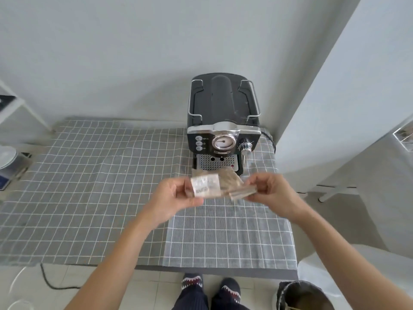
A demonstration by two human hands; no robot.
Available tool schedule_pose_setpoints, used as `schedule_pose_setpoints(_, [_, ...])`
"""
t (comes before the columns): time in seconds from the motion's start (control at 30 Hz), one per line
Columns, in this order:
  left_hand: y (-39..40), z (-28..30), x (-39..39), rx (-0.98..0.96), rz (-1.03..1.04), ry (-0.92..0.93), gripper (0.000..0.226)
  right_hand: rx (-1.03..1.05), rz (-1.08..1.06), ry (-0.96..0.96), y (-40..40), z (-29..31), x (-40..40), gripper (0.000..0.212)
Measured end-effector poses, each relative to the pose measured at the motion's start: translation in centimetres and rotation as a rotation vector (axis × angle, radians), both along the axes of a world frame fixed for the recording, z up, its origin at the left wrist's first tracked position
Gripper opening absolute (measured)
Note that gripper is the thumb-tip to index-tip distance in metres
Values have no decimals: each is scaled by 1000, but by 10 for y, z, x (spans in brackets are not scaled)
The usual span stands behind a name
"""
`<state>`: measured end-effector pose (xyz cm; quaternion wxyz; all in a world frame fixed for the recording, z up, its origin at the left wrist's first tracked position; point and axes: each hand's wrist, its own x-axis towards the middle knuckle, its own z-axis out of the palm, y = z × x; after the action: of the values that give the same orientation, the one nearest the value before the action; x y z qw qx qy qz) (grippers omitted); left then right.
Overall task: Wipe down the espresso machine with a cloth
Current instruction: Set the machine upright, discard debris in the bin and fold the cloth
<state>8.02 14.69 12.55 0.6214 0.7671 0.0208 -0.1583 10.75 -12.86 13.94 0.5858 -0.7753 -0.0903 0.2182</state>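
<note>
Both hands were up in front of the espresso machine (223,121), which sat at the far right of the checked tablecloth (89,186), close to the wall. Between them was a small clear packet (214,185) with a white label and something brownish folded inside — most likely the cloth, though blur made that hard to confirm. The left hand (176,195) had its fingers closed on the labelled end; the right hand (270,193) pinched the opposite end, thumb and fingers pressed together on it. The packet hovered just in front of the drip tray (215,162), not touching the machine.

This looked like the preparation step — getting the cloth out, with no wiping begun. The next move would call for parting the packet, freeing and unfolding the cloth, then bringing it to the machine's top or front panel.
</note>
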Motion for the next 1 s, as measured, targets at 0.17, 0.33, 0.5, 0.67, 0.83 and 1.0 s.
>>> schedule_pose_setpoints(0.17, [-8,-73,-71,88,-129,225,38,-224,137,187,-10,-78,-66,15])
schedule_pose_setpoints(0.33, [-5,-99,-85,139,-160,312,31,-288,131,268,-14,-105,-81,12])
schedule_pose_setpoints(0.5, [-11,-110,-36,164,41,193,26,-318,-130,160,6,-117,-30,15])
schedule_pose_setpoints(0.67, [-29,-145,-14,599,147,166,65,-638,-303,188,22,-156,-5,45])
schedule_pose_setpoints(0.83, [-51,-179,-53,919,-92,39,64,-837,-286,339,34,-192,-27,33])
schedule_pose_setpoints(1.0, [-61,-180,-62,826,-4,0,52,-855,-309,265,44,-200,-36,23])
